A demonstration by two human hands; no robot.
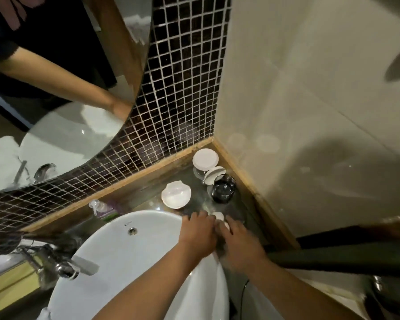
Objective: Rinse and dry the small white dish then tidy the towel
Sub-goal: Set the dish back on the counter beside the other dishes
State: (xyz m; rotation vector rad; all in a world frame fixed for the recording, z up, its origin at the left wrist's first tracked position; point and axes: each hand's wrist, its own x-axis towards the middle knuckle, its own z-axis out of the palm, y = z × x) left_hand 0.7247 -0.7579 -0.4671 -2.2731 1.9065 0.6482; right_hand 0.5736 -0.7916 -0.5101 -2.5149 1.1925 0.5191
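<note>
A small white dish (218, 216) shows between my fingertips on the counter, just right of the white basin (125, 250). My left hand (198, 229) and my right hand (238, 241) meet over it, fingers curled around it, and most of it is hidden under them. No towel is visible. The image is blurred around the hands.
A larger white dish (176, 195) sits behind my hands. In the back corner stand a white lid (205, 159), a second white piece (214, 174) and a dark glass (223, 189). The tap (62, 264) is at the left. A dark bar (344, 257) crosses at the right.
</note>
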